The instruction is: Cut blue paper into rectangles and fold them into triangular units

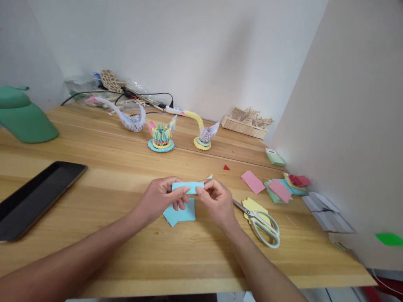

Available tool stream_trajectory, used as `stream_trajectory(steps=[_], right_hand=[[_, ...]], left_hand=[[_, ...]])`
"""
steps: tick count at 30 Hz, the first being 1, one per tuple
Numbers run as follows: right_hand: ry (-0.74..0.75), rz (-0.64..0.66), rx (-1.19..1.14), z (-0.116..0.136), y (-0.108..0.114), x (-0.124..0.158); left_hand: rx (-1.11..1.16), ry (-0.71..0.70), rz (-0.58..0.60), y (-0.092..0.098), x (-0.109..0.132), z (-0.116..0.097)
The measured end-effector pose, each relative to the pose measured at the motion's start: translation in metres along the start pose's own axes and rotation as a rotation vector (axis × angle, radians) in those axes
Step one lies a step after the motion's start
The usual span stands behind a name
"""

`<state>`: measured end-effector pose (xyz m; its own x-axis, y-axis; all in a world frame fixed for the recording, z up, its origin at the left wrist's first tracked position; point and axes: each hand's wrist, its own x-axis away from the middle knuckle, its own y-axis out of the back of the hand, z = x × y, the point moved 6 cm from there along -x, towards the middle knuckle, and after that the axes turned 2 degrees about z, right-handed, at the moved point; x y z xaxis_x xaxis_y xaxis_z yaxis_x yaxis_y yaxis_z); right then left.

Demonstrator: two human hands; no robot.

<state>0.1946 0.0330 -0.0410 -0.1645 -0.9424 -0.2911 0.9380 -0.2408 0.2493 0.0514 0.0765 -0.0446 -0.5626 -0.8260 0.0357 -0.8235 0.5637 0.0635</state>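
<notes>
A narrow strip of folded blue paper (184, 186) is held level between both hands above the table. My left hand (162, 194) pinches its left end, thumb along the front. At the right end, my right hand (218, 200) grips it between thumb and fingers. Beneath them lie several blue paper sheets (185, 213), partly covered by my left fingers. To the right of my right hand, scissors (264, 226) with pale handles rest over yellow paper slips (252, 205).
Paper swans (134, 121) and a colourful folded-paper piece (161, 136) stand toward the back. A phone (37, 197) lies at left near a green visor cap (28, 119). Pink slips (252, 182) and other papers spread at right. A wooden box (245, 126) sits by the wall.
</notes>
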Motion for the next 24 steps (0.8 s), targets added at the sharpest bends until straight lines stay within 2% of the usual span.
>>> stream_trajectory(steps=[10, 17, 21, 24], right_hand=[[-0.015, 0.004, -0.019, 0.002, -0.001, -0.001], [-0.09, 0.003, -0.102, -0.005, -0.004, -0.001], [-0.166, 0.054, -0.324, -0.011, -0.011, -0.002], [-0.188, 0.135, -0.321, -0.012, -0.018, -0.002]], left_hand=[[-0.001, 0.006, -0.022, 0.0, 0.001, 0.002], [-0.031, -0.019, -0.047, 0.003, 0.001, 0.001], [-0.098, -0.051, -0.072, 0.005, 0.002, -0.001], [-0.179, -0.079, -0.062, 0.004, 0.002, -0.001]])
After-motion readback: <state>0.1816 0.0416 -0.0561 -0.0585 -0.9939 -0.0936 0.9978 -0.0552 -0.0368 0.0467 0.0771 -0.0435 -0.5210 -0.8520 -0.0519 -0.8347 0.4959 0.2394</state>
